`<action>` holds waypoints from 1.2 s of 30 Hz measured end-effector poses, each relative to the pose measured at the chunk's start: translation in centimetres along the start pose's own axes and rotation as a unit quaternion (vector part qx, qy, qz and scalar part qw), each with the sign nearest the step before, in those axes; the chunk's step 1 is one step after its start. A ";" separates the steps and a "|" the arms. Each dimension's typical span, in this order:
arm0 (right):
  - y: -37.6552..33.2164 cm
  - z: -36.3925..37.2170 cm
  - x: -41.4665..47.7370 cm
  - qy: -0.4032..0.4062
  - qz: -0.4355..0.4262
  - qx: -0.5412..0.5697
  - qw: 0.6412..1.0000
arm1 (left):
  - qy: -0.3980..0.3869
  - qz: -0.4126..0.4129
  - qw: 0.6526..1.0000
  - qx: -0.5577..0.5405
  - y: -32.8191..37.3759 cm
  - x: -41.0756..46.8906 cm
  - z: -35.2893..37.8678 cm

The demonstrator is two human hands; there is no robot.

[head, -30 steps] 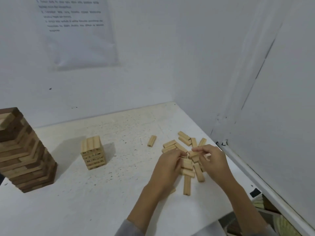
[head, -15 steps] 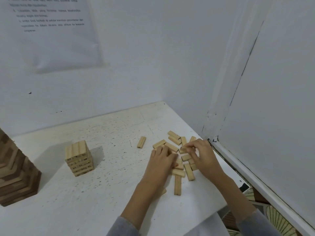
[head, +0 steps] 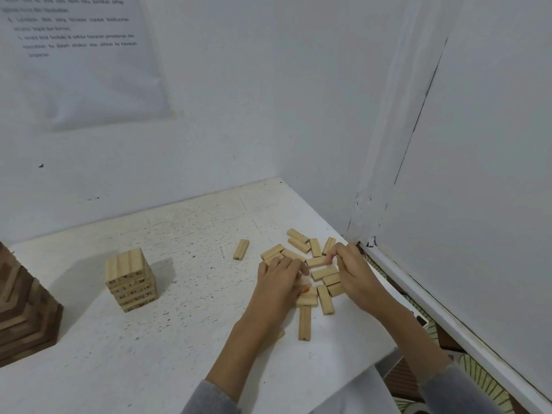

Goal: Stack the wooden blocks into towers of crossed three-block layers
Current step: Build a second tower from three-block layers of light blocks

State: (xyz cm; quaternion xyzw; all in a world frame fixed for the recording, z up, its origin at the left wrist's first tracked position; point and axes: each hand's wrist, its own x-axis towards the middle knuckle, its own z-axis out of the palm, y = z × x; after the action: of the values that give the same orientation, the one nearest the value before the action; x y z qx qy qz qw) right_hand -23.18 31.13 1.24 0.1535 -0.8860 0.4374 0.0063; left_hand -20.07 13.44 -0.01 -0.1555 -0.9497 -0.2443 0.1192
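Note:
Several loose light wooden blocks (head: 324, 272) lie in a heap on the white table (head: 179, 339), near its right edge. My left hand (head: 279, 283) lies on the heap's left side, fingers and thumb curled round a block there. My right hand (head: 355, 273) is on the heap's right side and pinches a block at its fingertips. A small light tower (head: 130, 279) of crossed layers stands to the left, three blocks across its top. One block (head: 241, 249) lies alone between tower and heap. Another block (head: 304, 322) lies just in front of the heap.
A taller tower of dark and light wood (head: 24, 312) stands at the table's left edge, partly out of frame. White walls close the table at the back and right. A printed sheet (head: 80, 55) hangs on the back wall. The table's right edge drops to a patterned floor (head: 424, 333).
The view has swung right, so both towers sit further left. Both hands have sunk lower onto the heap, and the right hand has moved slightly outward.

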 end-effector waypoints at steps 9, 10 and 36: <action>-0.5 0.4 1.0 -0.069 -0.034 -0.210 0.975 | 0.099 -0.095 0.962 -0.237 0.1 -1.4 -1.2; -0.6 0.5 1.1 -0.075 -0.038 -0.225 0.971 | 0.107 -0.108 0.955 -0.255 0.3 -1.5 -1.4; -8.7 10.1 -0.8 -0.058 -0.019 0.258 0.964 | 0.267 -0.238 0.865 -0.351 -2.6 -8.5 -5.4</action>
State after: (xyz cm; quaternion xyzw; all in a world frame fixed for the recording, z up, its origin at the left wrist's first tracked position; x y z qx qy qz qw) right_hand -18.76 18.57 1.65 0.1916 -0.7392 0.6410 -0.0769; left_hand -12.35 6.59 0.95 0.1153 -0.7412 -0.6146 0.2440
